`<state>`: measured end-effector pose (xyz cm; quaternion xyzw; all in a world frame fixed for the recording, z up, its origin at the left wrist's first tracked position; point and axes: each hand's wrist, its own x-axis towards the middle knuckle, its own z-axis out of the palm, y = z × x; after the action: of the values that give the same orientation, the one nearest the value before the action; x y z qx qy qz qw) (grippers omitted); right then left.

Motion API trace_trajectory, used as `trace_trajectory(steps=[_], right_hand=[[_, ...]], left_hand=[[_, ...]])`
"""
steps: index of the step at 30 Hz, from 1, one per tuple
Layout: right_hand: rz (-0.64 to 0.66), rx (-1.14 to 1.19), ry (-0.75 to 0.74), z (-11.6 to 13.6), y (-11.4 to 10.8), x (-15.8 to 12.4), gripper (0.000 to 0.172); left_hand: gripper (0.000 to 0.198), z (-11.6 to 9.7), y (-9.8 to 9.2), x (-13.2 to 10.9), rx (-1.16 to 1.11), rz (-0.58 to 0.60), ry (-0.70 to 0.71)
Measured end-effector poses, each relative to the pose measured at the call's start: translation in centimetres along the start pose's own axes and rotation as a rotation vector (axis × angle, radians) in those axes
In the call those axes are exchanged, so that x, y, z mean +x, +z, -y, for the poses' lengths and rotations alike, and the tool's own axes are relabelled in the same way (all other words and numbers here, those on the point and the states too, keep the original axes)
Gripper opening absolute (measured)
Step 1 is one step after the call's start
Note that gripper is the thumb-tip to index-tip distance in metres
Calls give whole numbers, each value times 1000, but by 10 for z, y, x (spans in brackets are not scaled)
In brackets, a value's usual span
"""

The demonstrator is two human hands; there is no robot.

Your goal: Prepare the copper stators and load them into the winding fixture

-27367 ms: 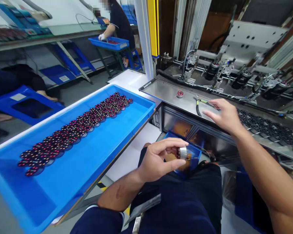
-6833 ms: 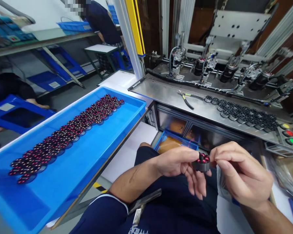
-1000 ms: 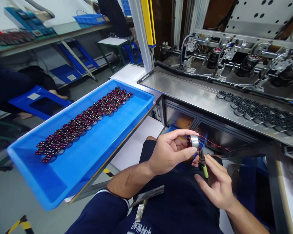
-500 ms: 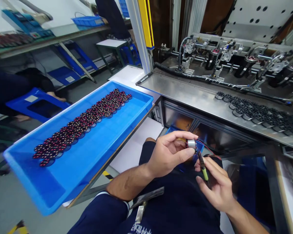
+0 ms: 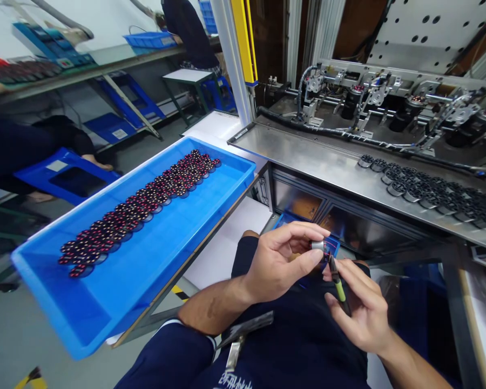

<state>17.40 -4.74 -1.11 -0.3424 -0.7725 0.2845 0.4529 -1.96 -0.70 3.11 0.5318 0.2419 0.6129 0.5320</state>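
Observation:
Above my lap, my left hand (image 5: 281, 259) pinches a small round silver part (image 5: 317, 246), apparently a wound motor stator, between thumb and fingers. Thin red wire (image 5: 328, 244) shows at its right side. My right hand (image 5: 360, 302) is closed around small cutting pliers (image 5: 340, 290) with yellow-green handles. Their dark jaws point up at the wire side of the part; whether they touch the wire I cannot tell. The fingers of my left hand hide part of the silver piece.
A blue tray (image 5: 186, 237) to the left holds rows of wound stators (image 5: 141, 205). Black round parts (image 5: 433, 189) line the metal bench (image 5: 299, 146) in front of the machine (image 5: 376, 100). A yellow post (image 5: 243, 40) stands behind. Two people sit at left.
The plier jaws have come closer to the silver part, which has turned slightly. Wire that trailed out to the right shows less now. The whole view has shifted slightly.

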Motion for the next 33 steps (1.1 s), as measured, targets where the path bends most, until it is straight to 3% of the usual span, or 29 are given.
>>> trace_trajectory(steps=[10, 26, 33], right_hand=[[-59, -129, 30, -3, -2, -7, 65], [-68, -94, -2, 5, 1, 0, 60], [-119, -118, 150, -4, -7, -8, 50]], left_hand=[[17, 2, -2, -3, 78, 11, 12], [18, -2, 1, -5, 159, 48, 17], [17, 2, -8, -2, 288, 112, 125]])
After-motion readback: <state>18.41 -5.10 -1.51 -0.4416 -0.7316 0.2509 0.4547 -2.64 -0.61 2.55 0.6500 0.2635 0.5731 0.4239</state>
